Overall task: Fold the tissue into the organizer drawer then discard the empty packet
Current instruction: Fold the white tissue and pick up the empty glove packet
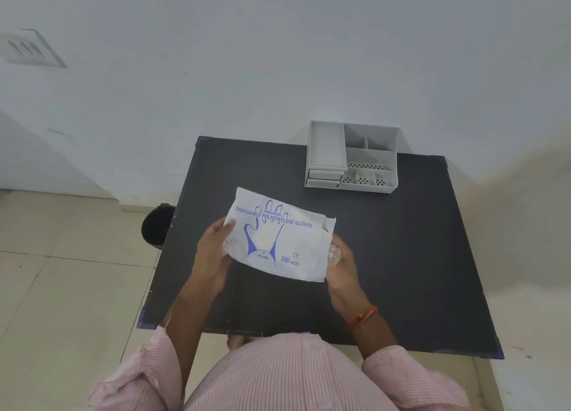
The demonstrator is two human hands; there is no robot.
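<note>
A white packet [287, 240] with a blue hand drawing and the print "disposable polyethylene gloves" is held above the black table [401, 256]. My left hand [213, 253] grips its left edge, thumb on top. My right hand [340, 265] is at the packet's torn right end, fingers closed on a bit of clear thin plastic [333, 254] that sticks out of the opening. The grey organizer [352, 157] stands at the table's far right edge, with two small shut drawers [324, 177] at its front left and several open compartments.
A dark round bin [157, 225] stands on the tiled floor just left of the table. A white wall rises close behind the table. My striped pink shirt fills the bottom of the view.
</note>
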